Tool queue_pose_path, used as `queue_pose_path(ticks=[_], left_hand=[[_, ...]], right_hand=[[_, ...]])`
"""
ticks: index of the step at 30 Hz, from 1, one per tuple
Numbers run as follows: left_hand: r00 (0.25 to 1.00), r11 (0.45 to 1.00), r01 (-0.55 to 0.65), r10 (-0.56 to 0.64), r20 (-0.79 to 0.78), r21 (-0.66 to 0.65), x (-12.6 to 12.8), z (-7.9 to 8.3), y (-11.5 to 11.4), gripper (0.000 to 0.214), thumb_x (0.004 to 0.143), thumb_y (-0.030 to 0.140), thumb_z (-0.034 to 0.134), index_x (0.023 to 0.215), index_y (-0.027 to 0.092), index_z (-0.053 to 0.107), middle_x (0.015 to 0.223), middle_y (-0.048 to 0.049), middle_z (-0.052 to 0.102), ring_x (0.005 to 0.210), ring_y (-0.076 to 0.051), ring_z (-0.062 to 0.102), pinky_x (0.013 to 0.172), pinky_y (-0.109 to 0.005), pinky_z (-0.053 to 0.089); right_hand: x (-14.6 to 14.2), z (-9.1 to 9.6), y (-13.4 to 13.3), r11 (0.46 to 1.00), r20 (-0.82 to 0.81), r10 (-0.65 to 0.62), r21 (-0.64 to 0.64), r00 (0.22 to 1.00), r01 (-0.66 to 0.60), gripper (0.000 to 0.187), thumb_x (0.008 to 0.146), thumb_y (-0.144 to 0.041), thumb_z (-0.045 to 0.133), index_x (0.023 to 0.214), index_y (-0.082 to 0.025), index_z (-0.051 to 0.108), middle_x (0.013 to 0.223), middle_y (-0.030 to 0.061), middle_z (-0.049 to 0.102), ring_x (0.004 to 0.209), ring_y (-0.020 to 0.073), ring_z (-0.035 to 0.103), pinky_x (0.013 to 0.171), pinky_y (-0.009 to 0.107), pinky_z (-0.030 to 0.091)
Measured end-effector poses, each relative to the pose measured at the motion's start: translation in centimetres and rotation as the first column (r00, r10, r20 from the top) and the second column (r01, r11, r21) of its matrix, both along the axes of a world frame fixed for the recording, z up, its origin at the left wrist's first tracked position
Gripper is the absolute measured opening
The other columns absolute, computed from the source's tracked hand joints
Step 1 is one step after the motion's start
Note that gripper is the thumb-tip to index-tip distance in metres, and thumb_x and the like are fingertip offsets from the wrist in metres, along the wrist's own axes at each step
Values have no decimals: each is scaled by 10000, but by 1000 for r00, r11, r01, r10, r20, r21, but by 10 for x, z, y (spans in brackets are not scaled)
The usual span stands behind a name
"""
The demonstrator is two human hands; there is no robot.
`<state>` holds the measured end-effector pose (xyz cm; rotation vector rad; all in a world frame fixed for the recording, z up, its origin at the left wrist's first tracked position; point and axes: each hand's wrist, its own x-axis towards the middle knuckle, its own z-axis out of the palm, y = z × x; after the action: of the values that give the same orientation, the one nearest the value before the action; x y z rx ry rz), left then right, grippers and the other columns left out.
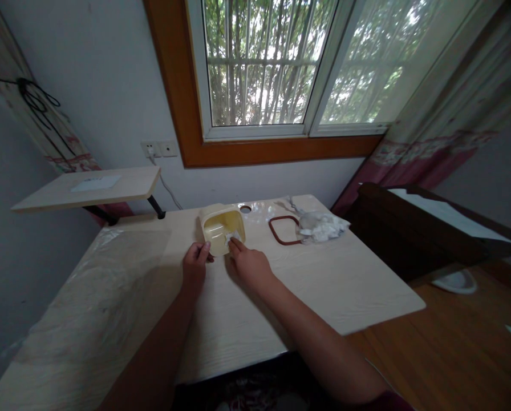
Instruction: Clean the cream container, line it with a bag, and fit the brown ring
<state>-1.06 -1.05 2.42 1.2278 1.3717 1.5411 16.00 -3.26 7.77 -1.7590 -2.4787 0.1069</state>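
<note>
A pale yellow plastic container point(218, 224) rests on the wooden table, its opening tilted toward me. My left hand point(194, 264) is closed on its near left rim, thumb on top. At the near right inner wall, my right hand point(250, 265) pinches a small white tissue point(233, 236) and presses it against the container. Part of the tissue is hidden by the fingers. To the right lie a reddish-brown rounded-square frame point(274, 231) and a clear plastic bag point(324, 226) with white crumpled material in it, the bag touching the frame.
The light wooden table point(324, 291) carries clear plastic film point(110, 291) on its left side. A raised shelf point(88, 187) stands at the back left, near a wall socket point(159, 149) with a cord. A dark piece of furniture point(426, 234) is beyond the right edge.
</note>
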Motion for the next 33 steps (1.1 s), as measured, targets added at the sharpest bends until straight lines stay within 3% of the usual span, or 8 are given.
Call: queue_pose_path(ticks=[6, 11, 16, 23, 33], left_hand=[[999, 1000, 20, -20, 27, 4, 1, -2, 1, 317, 871, 485, 641, 755, 198, 571, 599, 21, 606, 587, -140, 580, 631, -257, 470], [998, 999, 44, -43, 41, -13, -1, -9, 3, 325, 855, 507, 656, 781, 199, 580, 621, 19, 613, 594, -153, 597, 638, -276, 481], [1000, 1000, 19, -19, 8, -6, -3, -11, 3, 335, 857, 521, 658, 783, 202, 589, 648, 15, 620, 635, -159, 609, 668, -278, 494], [999, 999, 32, -32, 27, 3, -4, -15, 4, 337, 872, 523, 653, 807, 198, 594, 648, 11, 633, 638, -163, 625, 686, -281, 508], [998, 999, 31, -32, 54, 10, -3, -13, 3, 348, 862, 530, 660, 806, 192, 600, 649, 10, 632, 621, -155, 621, 664, -272, 510]], right_hand=[[-2, -3, 0, 1000, 8, -11, -3, 1000, 11, 540, 1000, -281, 332, 1523, -165, 399, 1611, 164, 381, 968, 294, 738, 787, 462, 595], [-17, -6, -7, 997, -148, 77, -12, 986, -79, 543, 976, -345, 420, 1505, -223, 429, 1598, 110, 423, 1103, 285, 697, 859, 418, 582], [-25, -5, -8, 987, -295, 149, -16, 944, -161, 595, 954, -286, 469, 1541, -250, 375, 1548, 86, 495, 1198, 256, 651, 924, 358, 545], [-19, -5, -8, 994, -363, 78, -42, 929, -100, 444, 977, -264, 468, 1420, -242, 490, 1338, 88, 672, 1105, 232, 691, 910, 321, 504], [-16, -3, -7, 999, -331, 8, -45, 943, -25, 301, 1033, -335, 462, 1300, -278, 588, 1168, 45, 758, 997, 202, 730, 814, 269, 491]])
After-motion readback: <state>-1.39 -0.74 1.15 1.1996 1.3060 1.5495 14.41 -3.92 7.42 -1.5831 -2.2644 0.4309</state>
